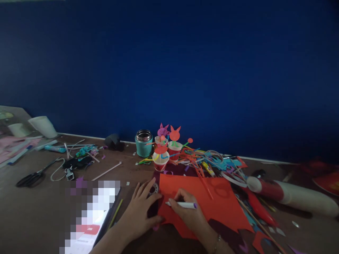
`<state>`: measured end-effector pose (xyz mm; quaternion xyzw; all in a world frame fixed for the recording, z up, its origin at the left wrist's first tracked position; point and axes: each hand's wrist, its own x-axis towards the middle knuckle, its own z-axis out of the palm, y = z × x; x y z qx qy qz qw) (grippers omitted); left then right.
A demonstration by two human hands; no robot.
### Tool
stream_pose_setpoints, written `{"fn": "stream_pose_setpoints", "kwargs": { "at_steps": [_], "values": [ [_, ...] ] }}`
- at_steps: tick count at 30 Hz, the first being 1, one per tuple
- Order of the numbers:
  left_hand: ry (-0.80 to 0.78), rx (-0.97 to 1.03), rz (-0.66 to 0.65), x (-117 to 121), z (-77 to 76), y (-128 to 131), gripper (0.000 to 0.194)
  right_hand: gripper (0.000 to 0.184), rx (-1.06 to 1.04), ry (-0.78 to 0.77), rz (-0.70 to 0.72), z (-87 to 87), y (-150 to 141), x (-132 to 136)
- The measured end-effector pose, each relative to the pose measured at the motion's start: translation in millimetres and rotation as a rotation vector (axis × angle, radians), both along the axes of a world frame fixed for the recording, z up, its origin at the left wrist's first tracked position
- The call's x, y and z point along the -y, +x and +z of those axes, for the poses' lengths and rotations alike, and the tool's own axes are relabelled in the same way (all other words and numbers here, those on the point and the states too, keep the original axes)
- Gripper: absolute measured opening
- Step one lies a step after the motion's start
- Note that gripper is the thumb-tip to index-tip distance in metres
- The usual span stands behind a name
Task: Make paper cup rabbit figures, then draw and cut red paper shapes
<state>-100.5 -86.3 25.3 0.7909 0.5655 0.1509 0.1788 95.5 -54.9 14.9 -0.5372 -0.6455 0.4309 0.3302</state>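
My right hand (188, 215) grips a white marker with a purple cap (182, 205), its tip touching a red sheet of paper (212, 206) that lies on the brown table. My left hand (140, 210) lies flat with fingers spread, pressing down the sheet's left edge beside a small round tape roll (153, 189). Both forearms come in from the bottom edge.
Paper cups with cut-out animal heads (165, 150), a teal jar (143, 143), a heap of coloured straws and paper strips (209, 160), black scissors (33, 176), white cups (42, 126) and a red-and-white tube (288, 194) lie about. A pixelated device (91, 215) sits at the left. A blue wall stands behind.
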Motion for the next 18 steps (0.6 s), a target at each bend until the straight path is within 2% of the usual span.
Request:
{"fn": "stream_pose_setpoints", "kwargs": {
  "at_steps": [13, 18],
  "values": [
    [-0.008, -0.004, 0.003, 0.1, 1.1, 0.9, 0.054, 0.022, -0.013, -0.013, -0.019, -0.4, -1.8, 1.7],
    [-0.015, -0.003, -0.005, -0.2, 1.2, -0.4, 0.056, 0.025, -0.238, -0.112, -0.102, 0.7, -0.3, 0.5]
  ]
}}
